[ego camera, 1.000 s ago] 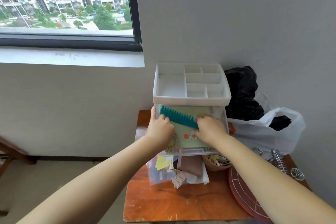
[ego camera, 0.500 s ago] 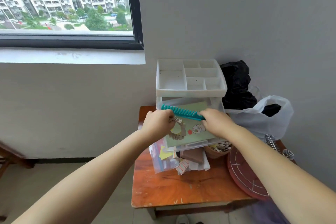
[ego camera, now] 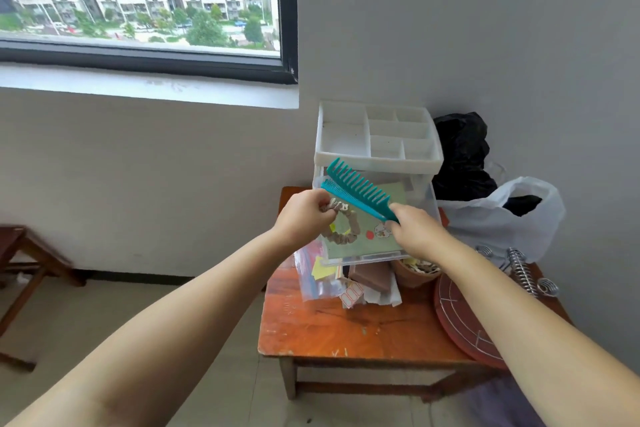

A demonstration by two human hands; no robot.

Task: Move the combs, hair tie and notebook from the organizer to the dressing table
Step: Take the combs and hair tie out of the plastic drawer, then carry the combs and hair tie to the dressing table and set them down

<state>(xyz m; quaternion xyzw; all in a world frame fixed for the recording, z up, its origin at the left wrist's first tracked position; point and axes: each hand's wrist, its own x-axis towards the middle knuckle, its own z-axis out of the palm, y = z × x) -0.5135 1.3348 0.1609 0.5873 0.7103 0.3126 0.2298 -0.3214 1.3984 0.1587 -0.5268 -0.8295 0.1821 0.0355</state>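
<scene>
Combs (ego camera: 358, 190) pinched in right fingers (ego camera: 394, 218); hair tie (ego camera: 341, 222) in left fingers (ego camera: 323, 210).

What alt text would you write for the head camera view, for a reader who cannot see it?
A person's right hand holds two teal combs and the left hand holds a beige hair tie, above a green notebook in the open drawer of a white organizer on a wooden table.

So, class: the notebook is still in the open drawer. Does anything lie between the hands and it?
Yes. The hair tie, held by the left hand, dangles over the notebook, and the right hand holds the combs above it.
</scene>
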